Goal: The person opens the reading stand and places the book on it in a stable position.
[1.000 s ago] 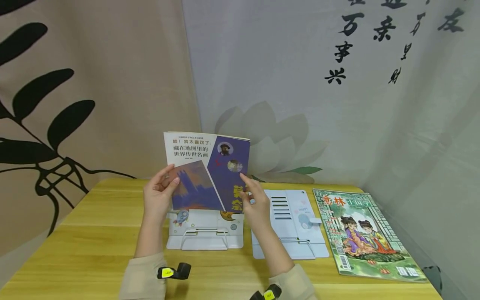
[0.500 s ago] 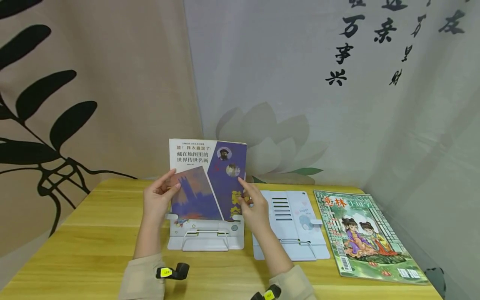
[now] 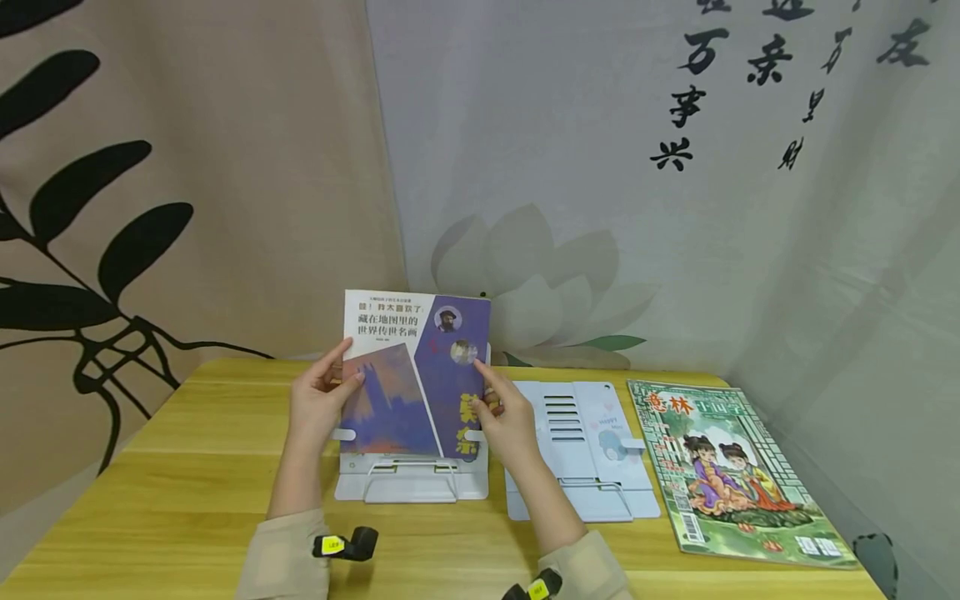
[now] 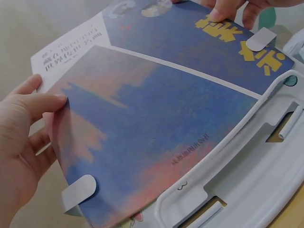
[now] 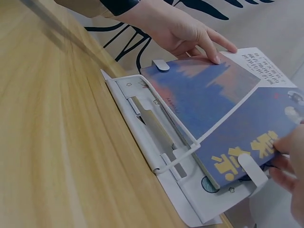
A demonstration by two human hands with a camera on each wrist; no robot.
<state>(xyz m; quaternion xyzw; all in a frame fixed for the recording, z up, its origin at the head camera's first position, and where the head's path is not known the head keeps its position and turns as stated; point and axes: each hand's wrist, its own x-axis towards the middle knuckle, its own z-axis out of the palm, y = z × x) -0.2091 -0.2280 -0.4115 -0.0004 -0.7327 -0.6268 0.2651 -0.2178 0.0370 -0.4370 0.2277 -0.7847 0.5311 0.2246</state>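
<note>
A purple and white book (image 3: 390,400) with a painted cover stands tilted back on a white book stand (image 3: 412,487). My left hand (image 3: 318,396) pinches its left edge, thumb on the cover and fingers behind. At the right edge my right hand (image 3: 510,417) grips it the same way, as the right wrist view also shows. Two white side clips lap over the cover, the left clip (image 4: 80,192) and the right clip (image 5: 252,170). The book's lower edge sits just behind the stand's wire bar (image 5: 183,154).
A second, pale blue stand (image 3: 577,433) lies to the right, partly behind my right forearm. Beyond it a green magazine (image 3: 738,475) lies near the right edge of the wooden table (image 3: 172,483). A printed curtain (image 3: 525,125) hangs behind.
The book has come down from above the stand, held by both hands, and straightened. Its lower part is now behind the side clips, with the bottom near the wire bar.
</note>
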